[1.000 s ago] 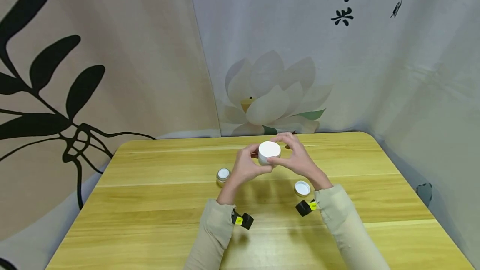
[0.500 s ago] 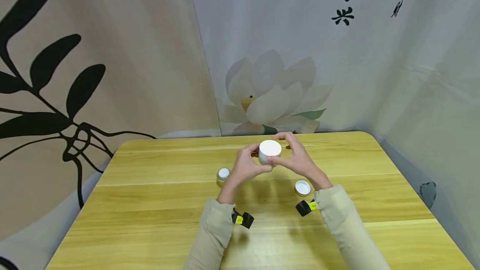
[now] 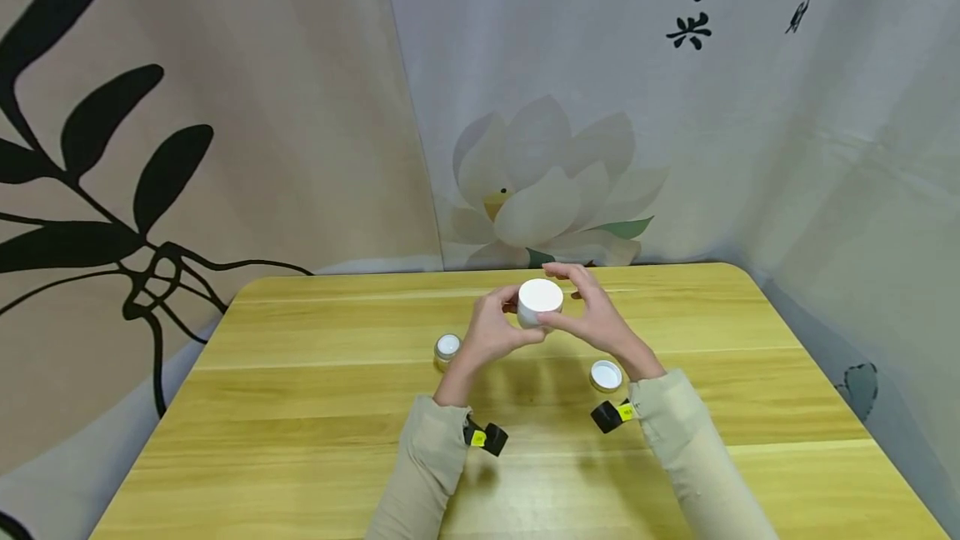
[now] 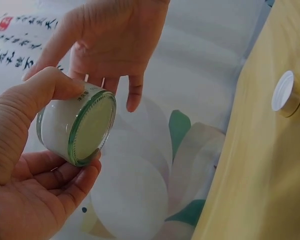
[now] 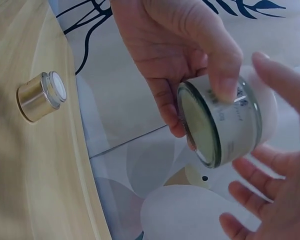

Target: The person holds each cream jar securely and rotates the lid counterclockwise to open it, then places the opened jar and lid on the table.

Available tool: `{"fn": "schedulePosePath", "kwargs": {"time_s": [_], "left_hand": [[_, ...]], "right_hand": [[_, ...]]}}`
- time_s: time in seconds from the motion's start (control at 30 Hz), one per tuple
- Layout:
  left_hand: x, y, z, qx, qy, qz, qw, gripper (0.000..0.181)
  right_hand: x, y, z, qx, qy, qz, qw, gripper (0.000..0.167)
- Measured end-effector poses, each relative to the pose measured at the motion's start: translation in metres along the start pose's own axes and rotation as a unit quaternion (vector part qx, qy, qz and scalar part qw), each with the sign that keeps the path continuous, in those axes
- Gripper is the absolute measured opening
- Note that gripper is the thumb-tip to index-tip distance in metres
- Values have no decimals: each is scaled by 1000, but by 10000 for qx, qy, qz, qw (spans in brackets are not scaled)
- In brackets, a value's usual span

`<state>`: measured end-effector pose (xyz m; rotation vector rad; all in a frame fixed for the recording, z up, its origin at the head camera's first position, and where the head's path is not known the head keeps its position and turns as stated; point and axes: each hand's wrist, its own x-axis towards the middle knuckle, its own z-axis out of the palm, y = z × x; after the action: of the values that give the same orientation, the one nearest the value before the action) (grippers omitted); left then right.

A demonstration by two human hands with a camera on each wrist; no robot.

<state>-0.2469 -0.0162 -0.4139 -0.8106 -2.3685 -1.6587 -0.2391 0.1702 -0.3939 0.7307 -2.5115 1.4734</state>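
Note:
A glass jar with a white lid is held up over the table between both hands. Its pale green base tilts toward the left wrist camera, and small print marks its side. The left hand grips the jar's glass body between thumb and fingers. From the other side, the right hand curves its thumb and forefinger round the white lid, while its other fingers spread loosely. How firmly they press on it is hard to tell.
On the wooden table a small gold jar with a white top stands left of the hands. A gold-rimmed cap lies white inside up, near the right wrist. A printed curtain hangs behind the far edge.
The right forefinger shifts slightly along the far side of the lid. Both arms and the jar stay almost in place; the camera tilts a little.

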Motion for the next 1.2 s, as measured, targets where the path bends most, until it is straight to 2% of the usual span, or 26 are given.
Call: {"fn": "schedulePosePath", "kwargs": {"time_s": [0.23,0.37,0.47,0.63,0.73,0.87,1.1,1.2], "left_hand": [[-1,-1,1,0,-63,-32,10000,47],[-1,-2,1,-12,-34,-40,10000,46],[-1,-2,1,-4,-11,-25,10000,46],[-1,0,-1,-21,-31,-66,10000,48],[-1,1,-2,-26,-49,-65,10000,48],[-2,1,-2,6,-36,-32,10000,46],[-2,-1,-3,43,-14,59,10000,44],[-2,-1,-4,15,-41,66,10000,44]], "right_hand": [[1,-1,3,23,175,196,9997,49],[0,0,1,153,37,90,9998,47],[-1,0,0,192,-133,-56,9997,54],[-3,-23,-2,101,-203,10,9997,60],[-4,-38,-2,72,-98,141,9998,52],[-3,-41,0,75,36,99,9999,44],[-2,-36,-3,63,-178,-59,9998,45],[1,-23,-3,134,-264,-54,9995,45]]}}
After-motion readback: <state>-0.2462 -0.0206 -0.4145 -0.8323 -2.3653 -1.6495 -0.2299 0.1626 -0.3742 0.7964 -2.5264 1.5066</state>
